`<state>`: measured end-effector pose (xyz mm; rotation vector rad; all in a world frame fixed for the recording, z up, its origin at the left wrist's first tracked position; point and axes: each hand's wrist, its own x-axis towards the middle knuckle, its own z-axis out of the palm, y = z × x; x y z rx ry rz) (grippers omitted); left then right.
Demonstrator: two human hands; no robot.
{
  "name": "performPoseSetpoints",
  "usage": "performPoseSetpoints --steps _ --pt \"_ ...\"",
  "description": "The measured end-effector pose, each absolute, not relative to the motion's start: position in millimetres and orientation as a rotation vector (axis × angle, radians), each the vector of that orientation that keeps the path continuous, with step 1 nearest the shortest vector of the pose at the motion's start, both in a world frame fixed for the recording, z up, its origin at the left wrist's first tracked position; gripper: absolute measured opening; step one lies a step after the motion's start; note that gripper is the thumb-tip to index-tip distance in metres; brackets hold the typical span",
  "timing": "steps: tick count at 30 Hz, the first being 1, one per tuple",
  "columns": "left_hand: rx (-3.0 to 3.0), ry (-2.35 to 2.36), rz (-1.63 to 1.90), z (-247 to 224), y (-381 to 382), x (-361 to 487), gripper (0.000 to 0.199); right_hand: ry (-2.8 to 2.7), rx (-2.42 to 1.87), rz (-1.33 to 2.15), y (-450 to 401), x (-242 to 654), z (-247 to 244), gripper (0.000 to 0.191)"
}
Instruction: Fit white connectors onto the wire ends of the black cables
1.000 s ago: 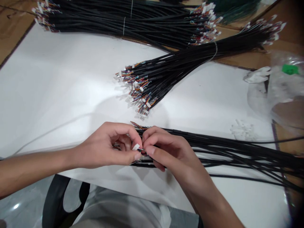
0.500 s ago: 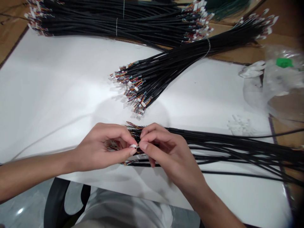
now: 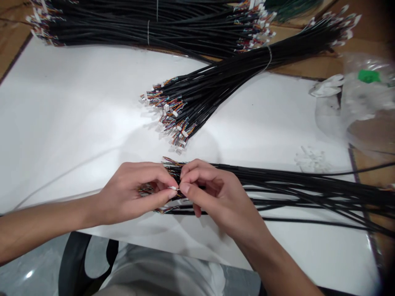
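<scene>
My left hand (image 3: 138, 191) pinches a small white connector (image 3: 173, 188) between thumb and forefinger. Touching its right side, my right hand (image 3: 210, 191) has thumb and forefinger closed on a thin wire whose far part is hidden by the fingers. Beneath both hands lie loose black cables (image 3: 277, 176), their colored wire ends (image 3: 168, 161) showing around my fingertips. These cables run off to the right. Above the hands rests a tied bundle of black cables (image 3: 222, 86), with white connectors on its fanned-out colored wires.
Larger tied cable bundles (image 3: 123, 31) lie along the back of the white table (image 3: 77, 111). At the right are a pile of small white connectors (image 3: 311, 159) and a clear plastic bag (image 3: 367, 107) with a green label. A black chair part (image 3: 69, 263) stands below the front edge.
The view has shifted slightly. Both hands keep their pinch, and the white connector has turned a little between my left fingertips.
</scene>
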<state>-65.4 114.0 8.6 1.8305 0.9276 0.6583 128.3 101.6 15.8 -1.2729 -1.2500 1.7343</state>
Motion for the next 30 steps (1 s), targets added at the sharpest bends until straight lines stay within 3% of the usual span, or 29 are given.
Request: performPoseSetpoints --steps 7,14,22,30 --pt "1.596 1.055 0.612 10 114 -60 0.011 -1.356 -1.318 1.434 92 118 9 0.012" --pt "1.774 1.106 0.604 10 111 -62 0.005 -1.516 -1.327 1.247 85 114 5 0.011" --pt "1.052 1.036 0.589 9 119 -58 0.005 -1.104 -1.225 1.688 97 122 11 0.017" --pt "0.964 0.973 0.609 11 121 -58 0.010 -0.990 -1.193 1.882 102 126 11 0.014"
